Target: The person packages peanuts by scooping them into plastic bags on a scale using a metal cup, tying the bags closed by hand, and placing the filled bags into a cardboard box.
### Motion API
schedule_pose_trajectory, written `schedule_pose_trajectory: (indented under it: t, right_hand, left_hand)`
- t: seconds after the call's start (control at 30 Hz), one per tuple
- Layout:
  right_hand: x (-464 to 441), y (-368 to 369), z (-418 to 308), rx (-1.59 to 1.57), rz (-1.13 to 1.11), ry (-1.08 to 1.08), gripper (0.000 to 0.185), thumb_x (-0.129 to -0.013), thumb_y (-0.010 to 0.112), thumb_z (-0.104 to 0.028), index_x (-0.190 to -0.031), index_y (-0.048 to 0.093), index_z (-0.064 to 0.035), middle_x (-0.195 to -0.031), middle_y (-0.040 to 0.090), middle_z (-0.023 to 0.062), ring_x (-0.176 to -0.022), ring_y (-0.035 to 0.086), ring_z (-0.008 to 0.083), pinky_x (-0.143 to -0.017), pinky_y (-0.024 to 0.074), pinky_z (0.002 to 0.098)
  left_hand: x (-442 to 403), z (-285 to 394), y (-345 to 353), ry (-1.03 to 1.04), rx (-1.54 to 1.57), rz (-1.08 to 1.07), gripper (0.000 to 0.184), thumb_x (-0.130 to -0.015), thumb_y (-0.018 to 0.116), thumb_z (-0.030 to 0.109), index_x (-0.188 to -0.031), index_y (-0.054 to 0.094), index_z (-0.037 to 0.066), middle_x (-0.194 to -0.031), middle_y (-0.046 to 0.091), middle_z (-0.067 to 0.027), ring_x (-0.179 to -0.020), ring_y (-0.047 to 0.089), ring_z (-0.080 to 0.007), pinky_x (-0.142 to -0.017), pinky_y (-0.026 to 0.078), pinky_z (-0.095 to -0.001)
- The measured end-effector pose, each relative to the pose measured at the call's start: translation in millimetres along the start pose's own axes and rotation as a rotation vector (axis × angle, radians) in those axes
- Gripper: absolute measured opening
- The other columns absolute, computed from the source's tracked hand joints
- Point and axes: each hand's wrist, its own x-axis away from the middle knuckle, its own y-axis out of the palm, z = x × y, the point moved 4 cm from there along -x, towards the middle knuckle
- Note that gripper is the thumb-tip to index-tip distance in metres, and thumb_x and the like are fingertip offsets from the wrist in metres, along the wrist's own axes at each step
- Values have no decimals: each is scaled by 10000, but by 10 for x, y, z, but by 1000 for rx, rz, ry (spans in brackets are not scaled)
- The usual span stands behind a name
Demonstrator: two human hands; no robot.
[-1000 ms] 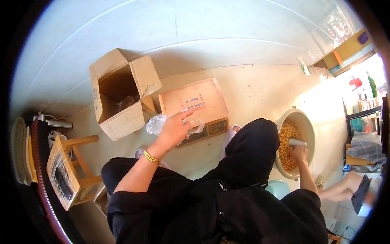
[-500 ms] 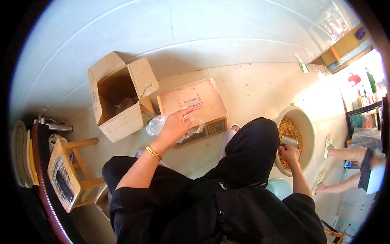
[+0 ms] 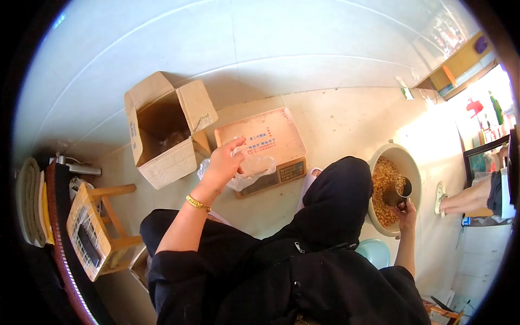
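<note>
My left hand (image 3: 223,162), a gold bracelet at its wrist, pinches a clear plastic bag (image 3: 257,167) with the index finger stretched out. The bag hangs over the near edge of a pinkish weighing scale (image 3: 260,127) with a keypad. Off to the right, my right hand (image 3: 406,214) grips a metal scoop (image 3: 400,190) inside a pale bucket (image 3: 416,173). Golden kernels or nuts (image 3: 383,176) fill part of that bucket, and some sit in the scoop's mouth. Their exact kind I cannot make out.
An open cardboard box (image 3: 168,162) stands left of the scale, against the wall. A wooden stool (image 3: 103,230) is at the far left. A light blue basin (image 3: 375,252) sits by my right knee. Another person's leg (image 3: 466,201) shows at the right.
My right hand has turned the scoop so that its mouth faces up, with kernels in it. The left hand and bag have shifted slightly. The other person's second leg has left view.
</note>
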Motion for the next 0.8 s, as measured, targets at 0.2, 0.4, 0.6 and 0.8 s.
schedule_pose_trajectory:
  t: [0.2,0.4,0.6,0.8]
  right_hand:
    - [-45,-171,-4,-249,16,9,272,-937,507,-296,-778,548,-80,-711,530,20,-648,553,164,-621,539,328]
    - [209,653,-855,-158,-154,-188,256,-959,472,-264,-801,555,-81,-777,556,15,-694,541,130,-667,503,315]
    - [533,1875,-1535,-252,-473,-226,300,-972,429,-278,-780,515,-64,-823,577,74,-815,603,226,-734,513,372]
    - [1118,3280,-1435,-179,-923,-35,292,-920,492,-343,-852,521,-61,-850,587,115,-843,611,282,-791,498,435]
  left_hand:
    - [-29,34,-10,-9,11,26,378,-905,533,158,-1266,525,48,-997,619,-29,-578,502,-64,-495,393,-212]
    - [-52,72,-15,47,96,40,369,-909,539,173,-1259,533,54,-960,610,5,-546,442,-43,-486,364,-199]
    - [-30,164,-45,78,307,-16,381,-926,512,236,-1265,532,63,-1004,597,27,-529,383,-42,-470,309,-200]
    - [70,383,-158,129,426,-26,418,-947,452,296,-1264,523,34,-967,581,43,-539,351,-52,-475,288,-217]
